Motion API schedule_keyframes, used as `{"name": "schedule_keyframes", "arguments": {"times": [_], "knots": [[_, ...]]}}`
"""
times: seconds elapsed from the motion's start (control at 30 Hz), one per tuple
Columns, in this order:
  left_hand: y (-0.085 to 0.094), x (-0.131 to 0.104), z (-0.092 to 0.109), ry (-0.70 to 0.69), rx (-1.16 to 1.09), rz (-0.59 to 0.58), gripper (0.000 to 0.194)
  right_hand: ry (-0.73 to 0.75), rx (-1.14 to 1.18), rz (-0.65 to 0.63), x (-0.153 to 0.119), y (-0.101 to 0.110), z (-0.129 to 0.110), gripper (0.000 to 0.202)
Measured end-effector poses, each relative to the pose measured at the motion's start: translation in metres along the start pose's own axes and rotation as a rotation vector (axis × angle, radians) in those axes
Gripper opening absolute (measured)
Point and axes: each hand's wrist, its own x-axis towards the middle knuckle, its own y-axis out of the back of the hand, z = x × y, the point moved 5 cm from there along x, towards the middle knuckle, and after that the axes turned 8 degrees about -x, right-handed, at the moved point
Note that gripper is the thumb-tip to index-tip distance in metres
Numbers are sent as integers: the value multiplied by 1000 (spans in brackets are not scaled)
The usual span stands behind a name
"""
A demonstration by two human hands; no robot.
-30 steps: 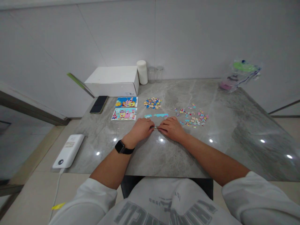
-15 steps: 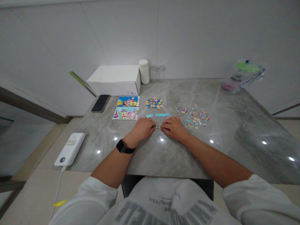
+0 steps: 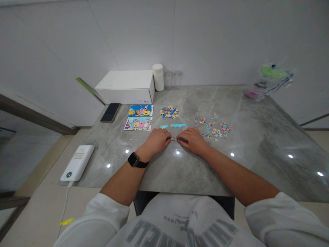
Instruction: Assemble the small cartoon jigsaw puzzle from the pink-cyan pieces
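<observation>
My left hand (image 3: 155, 140) and my right hand (image 3: 192, 140) rest knuckles-up on the grey marble table (image 3: 180, 164), fingertips meeting over a short joined strip of puzzle pieces (image 3: 175, 139). Both hands pinch that strip flat on the table. Just beyond my fingers lies a turquoise row of joined pieces (image 3: 174, 126). A pile of loose pieces (image 3: 168, 112) sits farther back, and a scatter of loose pieces (image 3: 214, 128) lies right of my right hand. A black watch (image 3: 134, 160) is on my left wrist.
Two cartoon picture cards (image 3: 139, 117) lie to the left, with a dark phone (image 3: 110, 112) beside them. A white box (image 3: 126, 87), a white canister (image 3: 158, 77) and two clear jars (image 3: 172, 80) stand at the back. A plastic bag (image 3: 268, 81) sits far right; a white device (image 3: 77, 163) near left.
My hands stayed together on the strip; the right fingers shifted slightly along it. The view drifted a little.
</observation>
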Motion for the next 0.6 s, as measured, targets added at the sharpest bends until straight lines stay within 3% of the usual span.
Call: {"name": "schedule_keyframes", "arguments": {"times": [0.3, 0.6], "knots": [[-1, 0, 0, -9, 16, 6, 18, -12, 1, 8, 1, 8, -4, 12], [-2, 0, -2, -5, 1, 6, 17, 10, 50, -12, 1, 3, -2, 13]]}}
